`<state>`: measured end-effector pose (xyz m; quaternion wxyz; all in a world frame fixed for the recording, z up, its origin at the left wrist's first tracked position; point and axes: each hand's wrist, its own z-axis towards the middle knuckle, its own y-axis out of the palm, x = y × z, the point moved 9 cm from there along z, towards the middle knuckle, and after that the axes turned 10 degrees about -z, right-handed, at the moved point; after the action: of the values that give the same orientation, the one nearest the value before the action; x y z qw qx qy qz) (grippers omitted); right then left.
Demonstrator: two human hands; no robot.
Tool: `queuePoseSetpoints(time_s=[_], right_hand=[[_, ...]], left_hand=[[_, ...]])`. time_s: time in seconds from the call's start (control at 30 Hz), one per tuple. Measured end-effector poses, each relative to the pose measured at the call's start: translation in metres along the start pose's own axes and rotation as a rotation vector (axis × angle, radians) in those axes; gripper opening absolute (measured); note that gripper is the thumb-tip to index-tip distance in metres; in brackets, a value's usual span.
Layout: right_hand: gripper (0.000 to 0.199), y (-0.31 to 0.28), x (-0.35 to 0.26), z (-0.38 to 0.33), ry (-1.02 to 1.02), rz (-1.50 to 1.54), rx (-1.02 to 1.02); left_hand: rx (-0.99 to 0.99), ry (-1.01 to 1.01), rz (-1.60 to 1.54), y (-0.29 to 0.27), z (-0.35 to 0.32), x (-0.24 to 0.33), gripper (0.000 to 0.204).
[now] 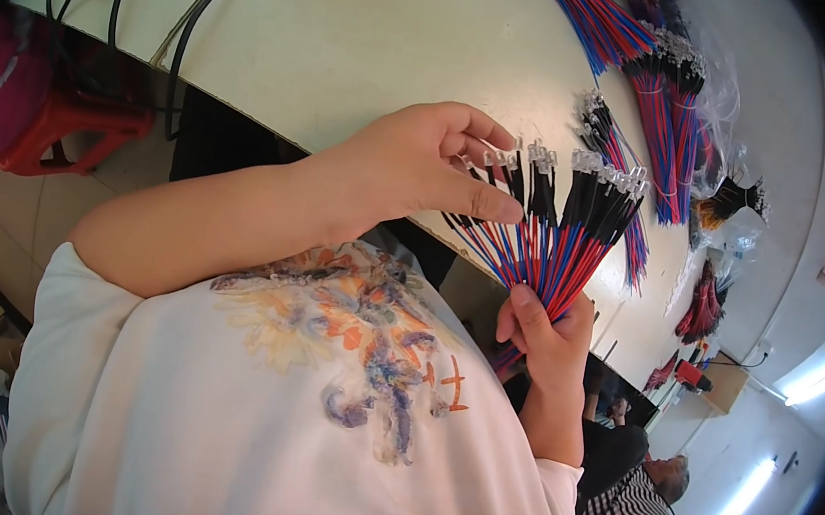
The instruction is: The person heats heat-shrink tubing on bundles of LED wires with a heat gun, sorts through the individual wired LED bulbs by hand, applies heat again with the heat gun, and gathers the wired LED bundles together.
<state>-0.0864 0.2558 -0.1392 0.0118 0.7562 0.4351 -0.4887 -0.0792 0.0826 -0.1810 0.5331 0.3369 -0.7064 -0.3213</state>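
Note:
My right hand (pixel 546 342) is closed around a bundle of LED wires (pixel 558 258), thumb across the front. The wires are red and blue, with black sleeves below clear LED heads (pixel 607 172), and they fan out upward. Their lower ends stick out below my fist, partly hidden. My left hand (pixel 437 165) is at the bundle's left side, fingers curved and apart from the thumb. Its thumb lies in front of the sleeves, and several LED heads show in the gap between thumb and fingers. Whether the fingertips touch the wires is hard to tell.
More LED wire bundles (pixel 664 113) lie on the pale table (pixel 353 60) at the right, beside clear plastic bags (pixel 717 83). Black cables (pixel 191 23) cross the far left edge. A red stool (pixel 78 137) stands at left. Another person (pixel 642 513) sits at lower right.

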Motion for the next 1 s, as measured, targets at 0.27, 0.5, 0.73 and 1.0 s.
queuePoseSetpoints(time_s=[0.27,0.5,0.73,1.0], right_hand=[[0.019,0.006,-0.001,0.000,-0.066,-0.037,0.024],[0.020,0.008,0.003,0.001,0.027,0.126,-0.026],[0.024,0.012,0.007,-0.002,0.015,0.055,-0.110],[0.033,0.011,-0.005,0.001,-0.010,0.059,-0.051]], left_hand=[[-0.030,-0.150,0.243,0.003,0.000,-0.005,0.018],[-0.020,-0.126,0.167,-0.003,0.001,-0.008,0.024],[-0.140,-0.176,0.199,0.009,0.007,-0.001,0.026],[-0.063,-0.108,0.308,0.000,0.002,0.002,0.014]])
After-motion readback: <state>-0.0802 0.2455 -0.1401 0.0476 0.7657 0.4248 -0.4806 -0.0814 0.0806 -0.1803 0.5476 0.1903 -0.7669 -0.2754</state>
